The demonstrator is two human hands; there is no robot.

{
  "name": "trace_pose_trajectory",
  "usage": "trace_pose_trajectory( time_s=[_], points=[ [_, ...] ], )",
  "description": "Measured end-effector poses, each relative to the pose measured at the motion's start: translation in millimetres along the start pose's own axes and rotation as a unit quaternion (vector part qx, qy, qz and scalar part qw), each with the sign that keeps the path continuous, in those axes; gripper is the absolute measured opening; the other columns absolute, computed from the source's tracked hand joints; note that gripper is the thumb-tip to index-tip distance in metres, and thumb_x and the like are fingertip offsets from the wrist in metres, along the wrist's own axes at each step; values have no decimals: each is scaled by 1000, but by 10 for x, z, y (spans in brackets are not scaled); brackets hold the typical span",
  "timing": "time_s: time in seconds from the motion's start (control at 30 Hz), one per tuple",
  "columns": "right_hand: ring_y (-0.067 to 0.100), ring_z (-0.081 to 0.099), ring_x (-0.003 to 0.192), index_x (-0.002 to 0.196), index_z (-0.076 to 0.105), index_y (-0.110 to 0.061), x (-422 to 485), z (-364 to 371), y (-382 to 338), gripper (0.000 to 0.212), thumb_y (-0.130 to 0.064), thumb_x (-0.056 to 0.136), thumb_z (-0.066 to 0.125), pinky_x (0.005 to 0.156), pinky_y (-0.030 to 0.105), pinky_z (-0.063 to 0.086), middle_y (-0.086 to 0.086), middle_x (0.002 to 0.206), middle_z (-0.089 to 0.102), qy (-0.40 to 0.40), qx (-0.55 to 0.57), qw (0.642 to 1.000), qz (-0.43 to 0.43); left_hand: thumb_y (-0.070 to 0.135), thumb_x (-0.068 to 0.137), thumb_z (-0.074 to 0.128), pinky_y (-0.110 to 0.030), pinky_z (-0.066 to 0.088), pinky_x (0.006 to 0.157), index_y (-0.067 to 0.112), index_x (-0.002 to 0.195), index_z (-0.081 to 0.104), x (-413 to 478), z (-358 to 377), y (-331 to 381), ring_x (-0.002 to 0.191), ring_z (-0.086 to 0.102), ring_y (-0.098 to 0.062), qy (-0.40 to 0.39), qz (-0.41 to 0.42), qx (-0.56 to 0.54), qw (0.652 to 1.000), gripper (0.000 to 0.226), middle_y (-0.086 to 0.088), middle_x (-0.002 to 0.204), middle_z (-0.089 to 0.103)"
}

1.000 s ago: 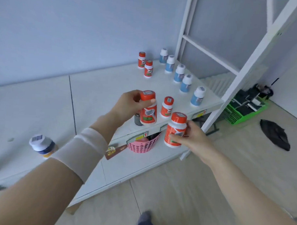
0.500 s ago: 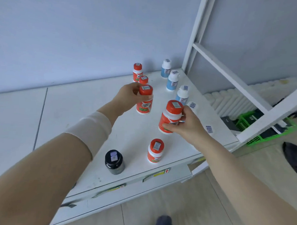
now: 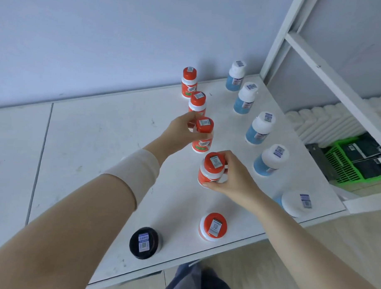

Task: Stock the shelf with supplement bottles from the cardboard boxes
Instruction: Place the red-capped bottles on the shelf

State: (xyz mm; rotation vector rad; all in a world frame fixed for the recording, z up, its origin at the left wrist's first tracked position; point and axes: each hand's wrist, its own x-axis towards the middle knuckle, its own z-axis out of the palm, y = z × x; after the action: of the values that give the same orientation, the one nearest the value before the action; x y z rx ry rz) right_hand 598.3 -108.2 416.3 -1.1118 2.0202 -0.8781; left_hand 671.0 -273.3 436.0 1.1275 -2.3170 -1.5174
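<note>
The white shelf (image 3: 94,145) lay bare across its whole nine o'clock side. Toward twelve o'clock a file of orange bottles (image 3: 197,101) stood close together; toward two o'clock a file of blue bottles (image 3: 259,129) flanked it, a clear lane between them. At six o'clock a black-capped jar (image 3: 145,243) and an orange-capped bottle (image 3: 212,227) guarded the front edge.

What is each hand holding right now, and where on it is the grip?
The left hand grips an orange-capped bottle at its neck and upper body; the right hand grips another orange-capped bottle around its side.

Each hand's grip holds an orange bottle upright on the white shelf (image 3: 99,141): left hand (image 3: 181,131), right hand (image 3: 233,178).
</note>
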Motion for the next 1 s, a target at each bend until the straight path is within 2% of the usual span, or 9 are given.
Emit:
trace_pose_trajectory(
  time_s=[0.1, 0.23, 0.33, 0.47, 0.57, 0.7, 0.83, 0.9, 1.0],
  points=[
    [10, 54, 101, 116, 48, -12, 16, 108, 159, 64, -17, 63, 83, 69, -7, 34, -6, 108, 52, 0, -32, 999, -2, 24, 78, 74, -39, 43, 105, 21, 124, 51, 6, 113, -131, 116, 54, -20, -13, 1, 2, 1000, 52, -1, 125, 58],
    [6, 50, 99, 120, 47, -12, 3, 138, 211, 66, -18, 64, 83, 76, 1, 37, -3, 115, 55, -2, -31, 1000, 1, 19, 79, 73, -34, 44, 102, 23, 115, 50, -14, 186, -205, 114, 53, -18, -8, 10, -24, 1000, 43, -2, 124, 57],
    [7, 52, 100, 120, 46, -13, -1, 132, 209, 68, -16, 63, 84, 88, 20, 46, -3, 115, 55, -3, -17, 1000, 9, 21, 81, 71, -34, 43, 103, 19, 126, 47, -25, 204, -175, 121, 52, -21, -14, 6, -19, 1000, 51, -3, 131, 54],
    [0, 42, 109, 138, 31, -20, -48, 30, 150, 89, -19, 65, 83, 92, 16, 36, -14, 118, 40, -67, -19, 997, 28, 25, 80, 72, -38, 41, 106, 17, 136, 36, -86, 156, -40, 126, 47, -21, -33, 2, 11, 999, 67, -3, 138, 47],
    [5, 44, 113, 144, 23, -21, -95, -152, 90, 99, -24, 65, 83, 95, 20, 38, -9, 129, 42, -53, -35, 998, 12, 27, 79, 73, -39, 39, 109, 15, 141, 30, -217, -4, 112, 130, 43, -23, -33, 14, 52, 998, 77, -4, 144, 41],
    [20, 44, 123, 138, 34, -13, -189, -458, -176, 82, -21, 70, 79, 101, 30, 38, 7, 134, 44, 30, -128, 989, -69, 35, 76, 74, -37, 41, 102, 15, 137, 37, -635, -339, 173, 124, 46, -24, 35, 37, 222, 974, 73, -8, 140, 43],
    [26, 36, 128, 135, 36, -12, -264, -580, -702, 72, -28, 75, 73, 105, 36, 32, 10, 136, 41, 52, -257, 954, -143, 42, 76, 73, -40, 39, 97, 16, 135, 36, -1383, -712, 87, 124, 43, -26, 124, -21, 374, 919, 74, -8, 134, 42],
    [29, 32, 130, 136, 36, -13, -345, -438, -979, 74, -30, 74, 72, 106, 39, 31, 13, 138, 38, 45, -301, 932, -198, 43, 75, 73, -41, 40, 96, 14, 133, 37, -1854, -837, -4, 123, 43, -28, 166, -65, 405, 897, 74, -9, 132, 43],
    [29, 23, 136, 139, 30, -14, -623, 8, -1366, 75, -30, 77, 69, 108, 42, 32, 13, 141, 29, -8, -338, 911, -238, 40, 74, 76, -42, 40, 93, 12, 128, 38, -2628, -936, -201, 118, 45, -30, 205, -130, 390, 888, 71, -11, 128, 45]
  ],
)
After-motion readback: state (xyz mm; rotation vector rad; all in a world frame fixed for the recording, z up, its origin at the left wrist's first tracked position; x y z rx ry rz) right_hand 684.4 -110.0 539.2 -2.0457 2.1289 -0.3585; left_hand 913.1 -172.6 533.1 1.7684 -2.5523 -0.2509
